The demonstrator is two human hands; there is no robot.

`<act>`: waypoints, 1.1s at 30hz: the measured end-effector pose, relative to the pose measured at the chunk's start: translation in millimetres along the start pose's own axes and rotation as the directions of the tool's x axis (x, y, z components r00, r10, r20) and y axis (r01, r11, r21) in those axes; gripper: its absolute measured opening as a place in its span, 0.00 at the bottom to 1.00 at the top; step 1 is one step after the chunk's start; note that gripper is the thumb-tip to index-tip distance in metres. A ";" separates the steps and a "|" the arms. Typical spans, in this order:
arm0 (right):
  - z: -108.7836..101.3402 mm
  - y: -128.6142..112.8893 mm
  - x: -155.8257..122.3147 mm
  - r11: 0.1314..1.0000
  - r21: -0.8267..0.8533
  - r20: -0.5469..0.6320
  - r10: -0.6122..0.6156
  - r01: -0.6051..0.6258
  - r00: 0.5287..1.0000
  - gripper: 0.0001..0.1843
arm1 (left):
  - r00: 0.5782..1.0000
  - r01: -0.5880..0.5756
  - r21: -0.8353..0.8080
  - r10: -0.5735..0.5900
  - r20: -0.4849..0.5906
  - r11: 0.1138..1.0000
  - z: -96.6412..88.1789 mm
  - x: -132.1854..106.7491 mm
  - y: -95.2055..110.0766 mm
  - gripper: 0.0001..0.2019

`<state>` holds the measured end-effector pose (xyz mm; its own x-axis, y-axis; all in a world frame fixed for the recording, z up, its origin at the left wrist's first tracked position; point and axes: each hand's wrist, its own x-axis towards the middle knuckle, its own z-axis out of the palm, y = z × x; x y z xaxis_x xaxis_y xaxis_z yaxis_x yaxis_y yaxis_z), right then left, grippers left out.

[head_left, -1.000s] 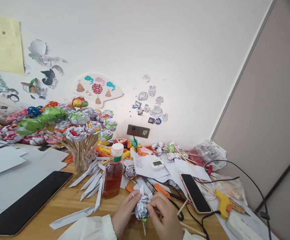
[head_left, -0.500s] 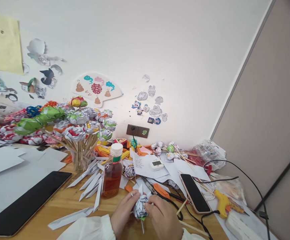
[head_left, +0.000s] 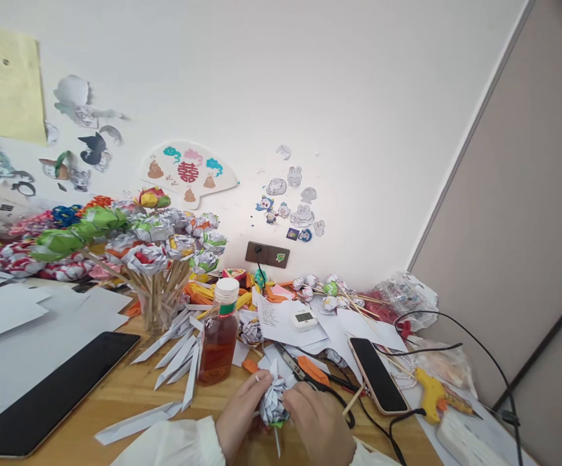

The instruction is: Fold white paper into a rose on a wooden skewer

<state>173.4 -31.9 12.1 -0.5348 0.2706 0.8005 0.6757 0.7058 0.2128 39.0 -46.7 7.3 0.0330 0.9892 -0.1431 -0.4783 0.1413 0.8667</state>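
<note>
- Paper flower (head_left: 274, 406): over the table (head_left: 135, 388), six o'clock in view.
- Left hand (head_left: 240, 415): its nine o'clock, fingers pinching it.
- Right hand (head_left: 320, 424): three o'clock, fingers curled against it; cannot tell if pinching.
- Bottle (head_left: 217, 346): ten o'clock.

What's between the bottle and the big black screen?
In the head view, folded white paper strips lie on the wooden table between the bottle and the black screen.

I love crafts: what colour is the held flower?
The flower is mostly white, green below; head view.
</note>
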 end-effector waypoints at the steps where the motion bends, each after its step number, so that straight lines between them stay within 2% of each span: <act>1: -0.2 0.9 -0.5 1.000 0.013 0.017 -0.012 0.012 1.000 0.17 | 1.000 0.000 -0.002 0.000 -0.003 1.000 0.0 0.8 -0.1 0.16; 6: 6.0 7.9 -8.1 0.998 0.031 0.085 -0.061 0.059 0.995 0.17 | 1.000 0.026 -0.004 -0.026 -0.004 1.000 -1.9 5.2 -2.0 0.16; 10: 11.2 8.4 -10.4 1.000 0.017 0.143 -0.028 0.026 0.989 0.17 | 0.999 0.032 -0.002 -0.032 -0.012 0.999 -4.1 5.7 -3.3 0.16; 19: -12.2 3.7 9.7 0.983 0.110 0.059 -0.153 0.146 0.986 0.17 | 0.998 0.039 0.004 -0.039 -0.039 0.999 -3.9 6.4 -3.5 0.17; 23: -3.3 5.3 3.5 0.989 0.064 0.035 -0.134 0.132 0.990 0.19 | 0.999 0.028 0.005 -0.028 -0.043 1.000 -3.0 7.1 -2.7 0.19; 27: 6.4 6.4 -5.5 0.996 0.054 0.092 -0.076 0.071 0.993 0.20 | 0.999 0.015 0.004 -0.015 -0.051 1.000 -2.4 4.2 -1.0 0.19; 31: 6.4 7.8 -6.3 0.992 0.040 0.099 -0.125 0.121 0.987 0.18 | 0.998 0.016 0.010 -0.015 -0.059 1.000 -3.1 4.2 -0.9 0.19; 33: 3.7 8.3 -4.0 0.993 0.060 0.103 -0.105 0.099 0.989 0.18 | 0.999 0.017 0.015 -0.016 -0.052 1.000 -3.7 5.7 -1.7 0.19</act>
<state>179.2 -24.7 8.6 -0.6520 0.2610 0.7119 0.5876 0.7673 0.2568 36.8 -41.4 3.3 -0.0055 0.9834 -0.1816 -0.4647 0.1583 0.8712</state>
